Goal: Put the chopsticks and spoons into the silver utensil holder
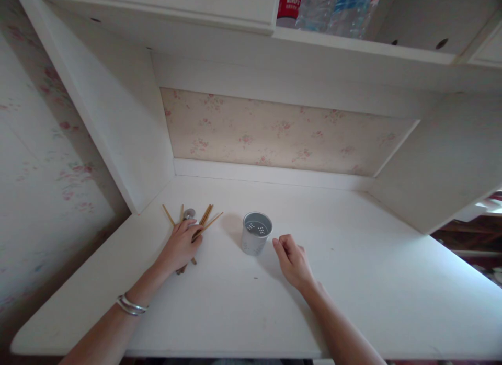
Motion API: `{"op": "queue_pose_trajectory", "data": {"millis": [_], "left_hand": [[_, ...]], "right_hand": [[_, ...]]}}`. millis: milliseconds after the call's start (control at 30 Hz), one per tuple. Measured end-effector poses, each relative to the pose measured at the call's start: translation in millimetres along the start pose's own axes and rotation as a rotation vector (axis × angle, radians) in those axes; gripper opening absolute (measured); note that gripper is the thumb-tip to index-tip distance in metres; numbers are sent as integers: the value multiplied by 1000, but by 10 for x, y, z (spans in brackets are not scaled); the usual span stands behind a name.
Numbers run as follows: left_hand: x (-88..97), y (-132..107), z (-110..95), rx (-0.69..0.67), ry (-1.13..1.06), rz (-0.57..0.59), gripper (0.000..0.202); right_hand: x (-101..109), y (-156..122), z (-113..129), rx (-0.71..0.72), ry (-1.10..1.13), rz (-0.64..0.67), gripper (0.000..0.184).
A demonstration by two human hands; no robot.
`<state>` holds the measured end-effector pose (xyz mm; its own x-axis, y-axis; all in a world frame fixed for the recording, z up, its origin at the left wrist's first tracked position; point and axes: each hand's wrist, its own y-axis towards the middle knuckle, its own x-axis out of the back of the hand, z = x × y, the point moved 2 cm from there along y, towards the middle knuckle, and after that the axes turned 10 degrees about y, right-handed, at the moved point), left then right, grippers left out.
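Observation:
My left hand (pixel 184 243) is over a bundle of wooden chopsticks (pixel 206 214) at the left of the white desk, its fingers closed round some of them. The chopsticks fan out past the fingers, and their other ends show below the palm. The round silvery head of a metal utensil (pixel 189 213) pokes out among them; its handle is hidden. In the middle stands a grey metal utensil holder (pixel 257 234), upright, with drainage holes in its bottom and nothing inside. Just right of it, my right hand (pixel 292 258) is curled into a fist, with nothing visible in it.
The white desk (pixel 219 312) has a side panel (pixel 113 109) on the left and another on the right. An overhead shelf (pixel 353 43) holds plastic bottles (pixel 319 9). Flowered wallpaper (pixel 274 132) covers the back.

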<state>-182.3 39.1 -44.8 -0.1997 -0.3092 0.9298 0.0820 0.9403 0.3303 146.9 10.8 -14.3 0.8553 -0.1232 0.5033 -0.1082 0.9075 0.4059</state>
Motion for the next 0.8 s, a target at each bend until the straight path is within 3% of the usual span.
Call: {"op": "queue_pose_trajectory", "data": {"millis": [233,800], "left_hand": [[-12,1,4,-10,-1,-20,34],[-19,-1,13,-25,-10,-46,32]], "right_hand": [[-79,-17,-23,10,-44,96,27],[-94,10,-1,-6,-108,191,30]]}}
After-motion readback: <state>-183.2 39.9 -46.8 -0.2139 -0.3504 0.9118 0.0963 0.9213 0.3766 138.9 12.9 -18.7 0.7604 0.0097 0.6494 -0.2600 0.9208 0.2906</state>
